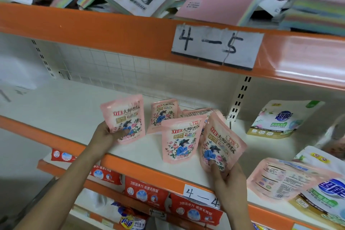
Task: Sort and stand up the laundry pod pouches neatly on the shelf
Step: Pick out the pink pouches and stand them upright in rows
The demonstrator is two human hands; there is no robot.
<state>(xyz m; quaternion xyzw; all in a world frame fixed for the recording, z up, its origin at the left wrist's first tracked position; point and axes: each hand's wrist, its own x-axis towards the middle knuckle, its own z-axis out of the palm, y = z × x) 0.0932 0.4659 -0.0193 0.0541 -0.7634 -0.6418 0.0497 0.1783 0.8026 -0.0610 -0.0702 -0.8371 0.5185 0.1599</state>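
A pink pouch (124, 118) is gripped at its lower corner by the left hand (107, 132) and held upright over the shelf (74, 102), while a second pouch (220, 142) – tilted, near the front edge – is clasped by the right hand (229, 177), thumb pressed on its face. Between them a third pouch (180, 140) is stood upright on the shelf, a fourth pouch (163, 115) is propped behind it, and a white pouch (280, 119) is stood well apart at right.
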